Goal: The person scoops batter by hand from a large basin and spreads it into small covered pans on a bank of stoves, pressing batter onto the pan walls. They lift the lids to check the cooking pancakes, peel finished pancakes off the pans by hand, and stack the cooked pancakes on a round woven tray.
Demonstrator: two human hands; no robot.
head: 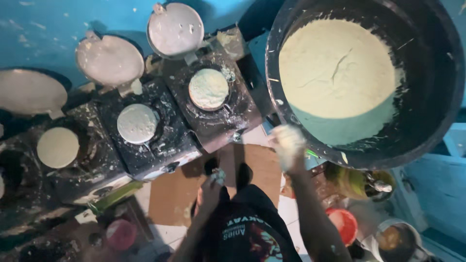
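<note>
Batter, pale and wet, coats the right hand [288, 143], blurred at the near rim of the big black round tub [439, 73]; whether those fingers are clenched or released, I cannot tell. Just beyond them the tub holds a smooth, cracked pool of cream batter [335, 68]. The left hand [212, 187], lower and well apart, pinches a small pale lump [218, 174] in its fingers. Past it stand splattered black griddle presses [213, 104] with round lids [175, 30] raised, flat pale rounds [208, 89] on them. Brown cardboard [252, 167] lies underfoot.
</note>
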